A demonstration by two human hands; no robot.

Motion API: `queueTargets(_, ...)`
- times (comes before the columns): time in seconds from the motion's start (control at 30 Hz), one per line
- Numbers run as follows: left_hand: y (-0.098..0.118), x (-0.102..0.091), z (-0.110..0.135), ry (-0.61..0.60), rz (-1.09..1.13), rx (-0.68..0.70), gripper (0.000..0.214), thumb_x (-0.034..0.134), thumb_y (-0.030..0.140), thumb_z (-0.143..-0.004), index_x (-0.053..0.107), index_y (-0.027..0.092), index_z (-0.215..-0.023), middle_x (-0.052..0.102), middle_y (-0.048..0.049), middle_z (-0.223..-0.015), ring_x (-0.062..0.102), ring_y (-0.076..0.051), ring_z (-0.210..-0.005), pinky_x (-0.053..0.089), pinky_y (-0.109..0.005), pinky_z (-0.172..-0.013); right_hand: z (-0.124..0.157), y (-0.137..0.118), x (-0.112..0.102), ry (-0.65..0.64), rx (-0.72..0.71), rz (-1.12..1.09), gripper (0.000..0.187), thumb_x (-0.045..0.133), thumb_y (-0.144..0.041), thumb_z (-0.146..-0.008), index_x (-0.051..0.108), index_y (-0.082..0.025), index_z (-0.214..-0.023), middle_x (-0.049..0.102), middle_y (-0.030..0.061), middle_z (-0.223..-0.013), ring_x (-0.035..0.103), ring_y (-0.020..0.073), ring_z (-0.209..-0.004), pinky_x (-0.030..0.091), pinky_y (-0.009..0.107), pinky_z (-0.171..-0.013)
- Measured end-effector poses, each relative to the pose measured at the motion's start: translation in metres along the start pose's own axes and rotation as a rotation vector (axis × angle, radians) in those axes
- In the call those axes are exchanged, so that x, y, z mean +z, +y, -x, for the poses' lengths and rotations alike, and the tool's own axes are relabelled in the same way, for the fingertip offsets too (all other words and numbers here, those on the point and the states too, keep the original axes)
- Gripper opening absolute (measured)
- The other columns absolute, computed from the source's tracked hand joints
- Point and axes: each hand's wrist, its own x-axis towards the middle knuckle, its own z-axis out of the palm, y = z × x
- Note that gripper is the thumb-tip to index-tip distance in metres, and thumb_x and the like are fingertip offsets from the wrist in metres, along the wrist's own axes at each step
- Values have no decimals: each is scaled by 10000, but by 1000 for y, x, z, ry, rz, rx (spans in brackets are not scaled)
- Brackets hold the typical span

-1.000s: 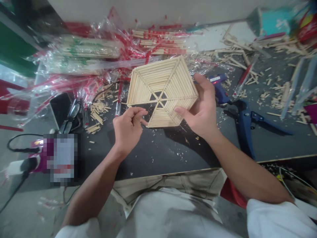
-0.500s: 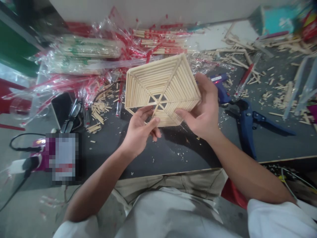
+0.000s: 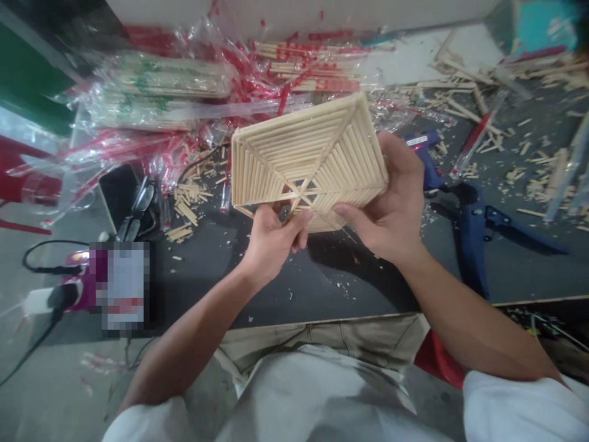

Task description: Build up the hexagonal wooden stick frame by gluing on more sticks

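Observation:
A hexagonal panel point(image 3: 331, 132) built of rows of pale wooden sticks is held up above the dark table, tilted. Its sticks run between spokes that meet near the middle, and the lower-left section is unfilled. My right hand point(image 3: 398, 212) grips its right side, thumb on the near face and fingers behind. At the unfilled section, my left hand point(image 3: 271, 239) is closed on the frame, with the thumb near the spokes' meeting point. Some left fingertips are hidden behind the panel.
Wrapped stick bundles point(image 3: 175, 83) lie at the back left. A blue glue gun point(image 3: 430, 162) and a blue hand cutter point(image 3: 476, 239) are on the right. Stick offcuts point(image 3: 188, 205), a phone point(image 3: 115, 190), glasses point(image 3: 138, 209) and a purple power strip point(image 3: 85, 288) are on the left.
The panel and both hands have shifted slightly right in view, and the panel looks a little nearer. My left fingers have closed further around the frame by the unfilled section.

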Motion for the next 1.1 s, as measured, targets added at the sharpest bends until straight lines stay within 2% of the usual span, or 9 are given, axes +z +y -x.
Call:
queueTargets(0.1,3,-1,1,-68,-1,-16,372,845,418,-827,625,173,-1001,636,5,-803,434,-19,-430,372,-201,-377,0,-9,1,12,13,6,775,717,-594,-847,345,-527,-1524,464,-23,-1628,403,327,-1556,350,561,-1320)
queueTargets(0.17,3,-1,1,-78,-14,-1,338,824,399,-849,634,174,-1016,625,12,-777,428,-23,-431,378,-204,-388,0,-14,1,9,53,29,753,686,-610,-862,334,-509,-1520,466,-14,-1628,400,317,-1559,349,547,-1323)
queueTargets(0.33,4,2,0,-53,-39,33,267,788,320,-865,633,189,-1039,655,-9,-887,429,-8,-420,370,-203,-382,0,-14,1,-6,121,44,812,685,-693,-810,325,-489,-1509,470,4,-1630,384,336,-1564,344,567,-1320)
queueTargets(0.47,4,4,0,-27,-70,40,313,809,367,-857,626,193,-1043,694,-46,-997,421,-2,-429,370,-208,-380,-1,-12,2,-13,155,43,860,683,-723,-785,314,-490,-1526,479,-5,-1628,367,338,-1573,342,567,-1321)
queueTargets(0.67,1,5,1,-30,-75,73,316,805,381,-882,609,191,-1040,645,12,-820,413,-11,-411,366,-211,-389,1,-13,2,4,49,-44,724,706,-570,-878,366,-508,-1515,485,-32,-1623,442,305,-1533,363,518,-1317)
queueTargets(0.83,-12,0,3,-17,-82,65,325,777,404,-918,547,194,-1014,592,55,-724,513,-41,-400,397,-192,-369,-2,-3,3,64,-34,-71,782,813,-571,-811,456,-432,-1494,557,23,-1539,505,313,-1478,444,511,-1261)
queueTargets(0.97,-19,-3,6,49,-103,49,342,753,443,-942,520,194,-972,565,50,-736,619,-75,-458,451,-179,-377,-5,5,5,72,-198,-151,847,843,-394,-809,463,-377,-1566,533,25,-1540,547,237,-1426,488,384,-1219)
queueTargets(1.03,-18,-2,6,65,-98,37,366,775,453,-921,531,184,-969,564,44,-760,630,-77,-462,468,-181,-375,-5,7,5,63,-234,-149,857,833,-411,-817,446,-374,-1581,529,25,-1539,551,235,-1422,493,384,-1212)
queueTargets(1.1,-17,-2,6,55,-84,41,388,791,465,-902,546,175,-982,578,40,-765,628,-77,-457,478,-184,-372,-4,7,5,50,-168,-90,830,813,-512,-836,424,-407,-1562,528,29,-1542,542,266,-1436,488,444,-1219)
